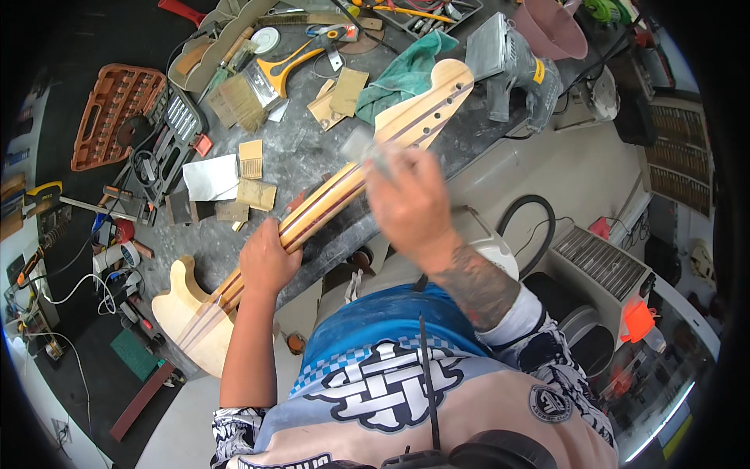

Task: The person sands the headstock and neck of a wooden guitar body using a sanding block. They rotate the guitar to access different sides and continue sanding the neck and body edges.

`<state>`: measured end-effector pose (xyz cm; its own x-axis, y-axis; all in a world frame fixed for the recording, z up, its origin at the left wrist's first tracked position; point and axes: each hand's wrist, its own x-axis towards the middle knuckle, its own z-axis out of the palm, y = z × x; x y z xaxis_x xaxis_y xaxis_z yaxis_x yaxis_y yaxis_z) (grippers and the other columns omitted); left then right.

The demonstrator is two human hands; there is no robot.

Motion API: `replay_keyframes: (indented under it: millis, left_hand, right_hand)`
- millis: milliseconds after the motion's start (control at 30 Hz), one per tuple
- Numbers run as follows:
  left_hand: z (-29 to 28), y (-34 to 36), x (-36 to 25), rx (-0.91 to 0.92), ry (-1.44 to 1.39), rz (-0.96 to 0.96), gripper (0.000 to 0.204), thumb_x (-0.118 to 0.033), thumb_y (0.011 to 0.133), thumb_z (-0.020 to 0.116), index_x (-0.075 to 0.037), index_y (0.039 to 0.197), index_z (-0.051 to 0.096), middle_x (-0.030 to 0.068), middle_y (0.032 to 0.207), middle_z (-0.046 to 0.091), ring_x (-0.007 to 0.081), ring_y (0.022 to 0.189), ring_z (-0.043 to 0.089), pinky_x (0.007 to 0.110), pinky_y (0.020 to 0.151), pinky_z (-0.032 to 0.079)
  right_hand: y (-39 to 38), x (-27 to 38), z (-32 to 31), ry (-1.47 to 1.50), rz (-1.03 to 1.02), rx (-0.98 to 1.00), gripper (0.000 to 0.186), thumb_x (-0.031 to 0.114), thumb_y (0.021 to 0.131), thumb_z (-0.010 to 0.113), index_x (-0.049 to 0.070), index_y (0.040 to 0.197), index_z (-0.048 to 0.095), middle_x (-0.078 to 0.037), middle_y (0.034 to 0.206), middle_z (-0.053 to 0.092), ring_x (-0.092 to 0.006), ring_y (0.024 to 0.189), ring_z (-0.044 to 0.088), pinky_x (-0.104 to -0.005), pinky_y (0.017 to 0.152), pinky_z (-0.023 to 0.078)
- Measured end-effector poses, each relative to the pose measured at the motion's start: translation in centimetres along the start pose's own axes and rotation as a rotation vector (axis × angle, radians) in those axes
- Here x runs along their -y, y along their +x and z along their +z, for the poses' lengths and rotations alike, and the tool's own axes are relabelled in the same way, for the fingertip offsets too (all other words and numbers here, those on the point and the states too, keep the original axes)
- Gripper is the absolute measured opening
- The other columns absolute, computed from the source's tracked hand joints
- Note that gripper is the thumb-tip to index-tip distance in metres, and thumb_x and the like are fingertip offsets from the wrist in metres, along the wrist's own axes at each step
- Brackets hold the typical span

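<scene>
An unfinished pale wooden guitar (176, 301) lies diagonally from lower left to upper right, with dark stripes along its neck (320, 213) and several holes in its headstock (419, 90). My left hand (266, 258) is wrapped round the middle of the neck. My right hand (408, 205), over the neck below the headstock, pinches a small, motion-blurred greyish pad (358, 147); its exact kind is unclear. Behind the headstock lies a crumpled teal cloth (397, 76). Folded pieces of sandpaper (256, 195) and a white sheet (209, 177) rest beside the neck.
The grey worktop (297, 144) holds a brush (281, 72), a power sander (508, 78), a pink container (551, 27) and an orange socket case (117, 117). Tools and cables crowd the left side. At right are a metal heater-like box (598, 262) and a black hose (547, 211).
</scene>
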<state>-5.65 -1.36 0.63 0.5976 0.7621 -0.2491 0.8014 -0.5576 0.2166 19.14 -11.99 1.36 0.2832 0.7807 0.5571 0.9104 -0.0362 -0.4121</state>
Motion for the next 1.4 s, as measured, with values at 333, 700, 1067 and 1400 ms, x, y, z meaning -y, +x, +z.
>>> replay_keyframes:
  millis: [333, 700, 1067, 1400]
  left_hand:
    - [-0.1, -0.2, 0.1, 0.014, -0.023, 0.000, 0.033, -0.019, 0.076, 0.074, -0.005, 0.098, 0.054, 0.0205, 0.091, 0.067, 0.0452, 0.087, 0.065, 0.054, 0.075, 0.052]
    - [-0.5, -0.2, -0.2, 0.052, 0.024, -0.040, 0.034, -0.022, 0.076, 0.074, -0.005, 0.096, 0.052, 0.0247, 0.090, 0.067, 0.0484, 0.087, 0.065, 0.057, 0.076, 0.052]
    - [-0.1, 0.0, -0.3, 0.105, 0.068, -0.083, 0.036, -0.025, 0.078, 0.074, -0.006, 0.101, 0.054, 0.0239, 0.091, 0.069, 0.0469, 0.088, 0.067, 0.056, 0.077, 0.053]
    - [-0.4, -0.3, -0.2, 0.121, 0.090, -0.092, 0.038, -0.027, 0.079, 0.075, -0.005, 0.102, 0.053, 0.0262, 0.093, 0.069, 0.0503, 0.091, 0.066, 0.057, 0.078, 0.052]
  right_hand:
    - [0.9, -2.6, -1.1, -0.018, 0.000, -0.015, 0.022, 0.008, 0.084, 0.070, 0.001, 0.105, 0.073, -0.015, 0.112, 0.066, -0.0331, 0.098, 0.059, -0.0420, 0.084, 0.051]
    - [2.5, -5.9, -2.2, -0.167, 0.054, -0.122, 0.023, 0.009, 0.081, 0.064, 0.003, 0.102, 0.072, -0.010, 0.100, 0.063, -0.0310, 0.096, 0.058, -0.0391, 0.082, 0.052]
    - [3.4, -8.1, -2.7, -0.226, 0.140, -0.134, 0.028, 0.010, 0.082, 0.063, 0.001, 0.107, 0.071, -0.013, 0.103, 0.064, -0.0317, 0.100, 0.058, -0.0384, 0.085, 0.053]
    - [3.0, -6.8, -1.8, -0.151, 0.065, -0.198, 0.021, 0.012, 0.082, 0.065, 0.002, 0.098, 0.074, -0.016, 0.112, 0.069, -0.0302, 0.103, 0.061, -0.0378, 0.083, 0.056]
